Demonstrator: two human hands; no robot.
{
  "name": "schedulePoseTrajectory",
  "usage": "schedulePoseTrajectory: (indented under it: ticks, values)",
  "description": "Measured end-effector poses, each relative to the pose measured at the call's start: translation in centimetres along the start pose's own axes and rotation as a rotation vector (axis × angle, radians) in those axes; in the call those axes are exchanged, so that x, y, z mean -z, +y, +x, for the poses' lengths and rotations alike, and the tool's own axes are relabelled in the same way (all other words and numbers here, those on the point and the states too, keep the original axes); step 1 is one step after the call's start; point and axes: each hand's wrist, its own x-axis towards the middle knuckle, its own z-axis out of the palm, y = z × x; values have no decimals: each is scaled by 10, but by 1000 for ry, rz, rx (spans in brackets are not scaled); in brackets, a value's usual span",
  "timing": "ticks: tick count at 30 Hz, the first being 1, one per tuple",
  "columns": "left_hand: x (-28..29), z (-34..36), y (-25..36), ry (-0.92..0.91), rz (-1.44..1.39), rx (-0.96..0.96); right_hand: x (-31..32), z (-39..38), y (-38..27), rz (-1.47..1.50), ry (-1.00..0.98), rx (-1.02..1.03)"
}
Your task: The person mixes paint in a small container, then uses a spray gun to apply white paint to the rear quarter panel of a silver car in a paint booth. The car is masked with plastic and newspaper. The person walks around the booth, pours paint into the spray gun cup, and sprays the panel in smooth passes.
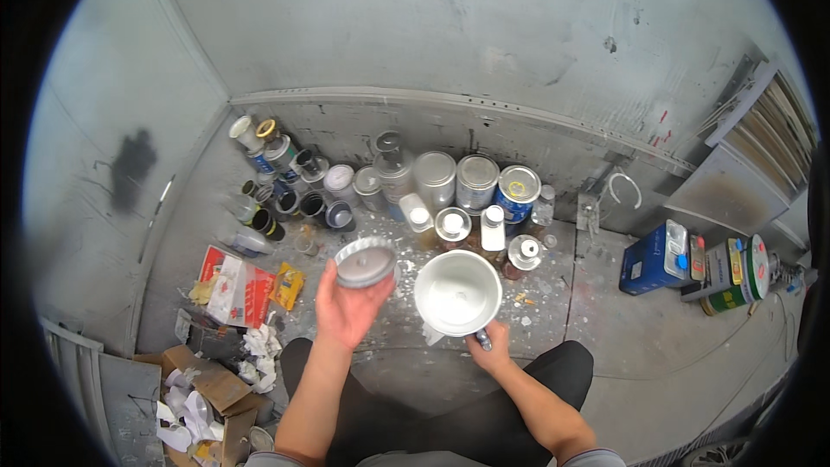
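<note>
My left hand (350, 307) holds up a round grey lid (365, 263) with a ridged rim. My right hand (486, 346) grips a dark handle beneath a large white open cup (457, 291), apparently part of a spray gun; the cup's pale inside faces up. The lid is apart from the cup, to its left. Just beyond the cup stand a small white-topped jug (492, 229), a round metal tin with a white cap (452, 227) and another capped bottle (523, 255). The cup hides most of the tool under it.
Several paint cans (435, 173) and dark pots (311, 207) line the wall. At left lie a red-and-white box (249, 294), a yellow packet (290, 285) and a cardboard box (199, 363) of scraps. At right stand a blue canister (644, 259), more tins (731, 298) and leaning boards (761, 130).
</note>
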Motion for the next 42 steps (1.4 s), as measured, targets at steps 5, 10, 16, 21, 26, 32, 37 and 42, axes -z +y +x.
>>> schedulePoseTrajectory:
  ticks: [5, 10, 16, 21, 26, 32, 37, 42]
  values:
    - [-93, -18, 9, -368, 801, -455, -23, 6, -9, 54, -54, -20]
    - [-98, -25, 12, -396, 1647, -650, -26, 15, -9, 52, -33, 49]
    - [-156, -4, 43, -611, 2206, -382, -23, 21, 4, -76, -53, -8]
    - [-188, 9, 37, -520, 2474, -52, -21, 25, 4, -148, -15, 0]
    - [-187, 18, 40, -572, 2483, 67, -11, 30, -7, -213, -116, -132]
    - [-182, 28, 41, -1292, 2271, -107, -15, 34, 19, 106, -151, 57]
    - [-181, -8, -14, -867, 2263, -986, 2, 34, -10, 129, -194, 66]
    - [-282, -21, 4, -1327, 2080, -828, 62, 12, -92, 222, -285, -27]
